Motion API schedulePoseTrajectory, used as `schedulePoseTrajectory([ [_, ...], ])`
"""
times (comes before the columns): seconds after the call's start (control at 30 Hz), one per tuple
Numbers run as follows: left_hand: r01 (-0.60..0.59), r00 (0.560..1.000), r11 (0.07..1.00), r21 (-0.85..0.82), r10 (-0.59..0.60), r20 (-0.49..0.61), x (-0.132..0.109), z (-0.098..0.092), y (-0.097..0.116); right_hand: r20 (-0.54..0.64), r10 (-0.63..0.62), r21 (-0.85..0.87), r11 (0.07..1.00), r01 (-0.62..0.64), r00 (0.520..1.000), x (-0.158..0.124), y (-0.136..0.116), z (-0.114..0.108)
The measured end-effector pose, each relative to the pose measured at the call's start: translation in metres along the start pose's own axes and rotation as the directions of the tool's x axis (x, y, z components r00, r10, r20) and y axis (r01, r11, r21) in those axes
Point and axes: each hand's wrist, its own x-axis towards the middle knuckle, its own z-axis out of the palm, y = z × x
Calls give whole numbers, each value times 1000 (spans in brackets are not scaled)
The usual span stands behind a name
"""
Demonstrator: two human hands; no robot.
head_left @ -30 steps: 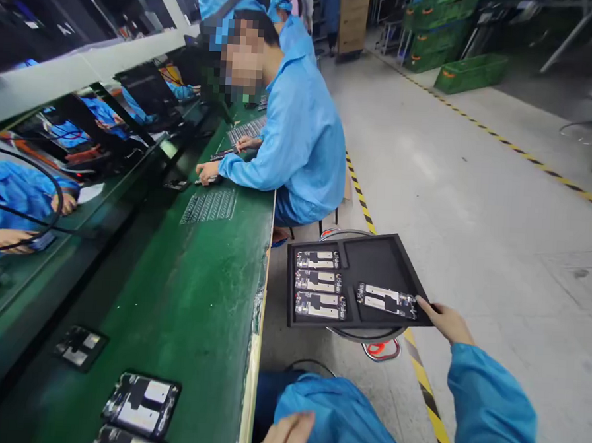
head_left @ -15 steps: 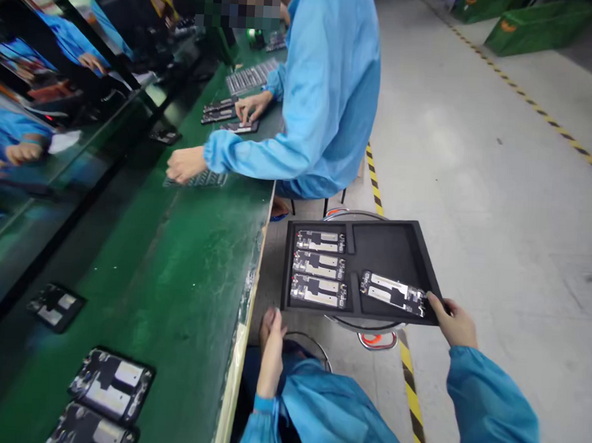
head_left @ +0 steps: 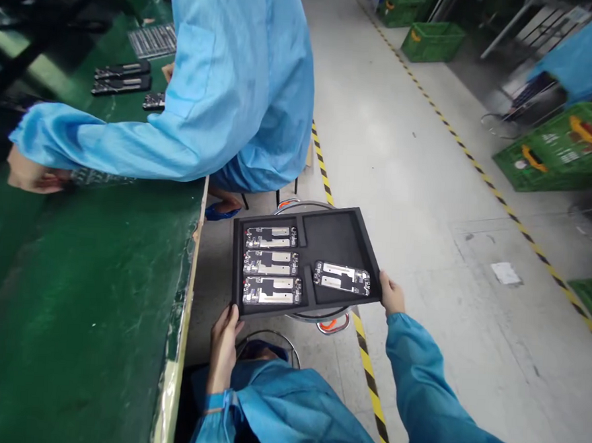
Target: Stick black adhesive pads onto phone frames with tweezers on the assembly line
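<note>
Head view: left hand [head_left: 223, 350] and right hand [head_left: 391, 294] grip opposite edges of a black rectangular foam tray [head_left: 332, 240] holding four silver-shielded phone circuit boards [head_left: 270, 262].

Left hand [head_left: 223, 350] now raised, on the near corner of the black foam tray [head_left: 332, 240]

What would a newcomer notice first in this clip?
The black foam tray stands out, held over the floor by the left hand and right hand. Three circuit boards sit in its left slots, and a fourth board lies aslant in the wide compartment. Beyond, a co-worker's blue sleeve stretches over the green bench.
</note>
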Motion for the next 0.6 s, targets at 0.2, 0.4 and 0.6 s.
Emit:
schedulePoseTrajectory([
  [0.2,-33,999,996,86,37,-36,1,2,-2,-9,34,-65,997,-35,999,-7,-12,0],
  [0.4,-165,983,933,319,180,-20,-21,11,-3,-108,73,-370,923,-108,992,-23,-50,-18],
  [0.6,-395,919,824,407,357,169,-138,-22,0,-15,-129,-555,826,100,992,-78,-127,-39],
])
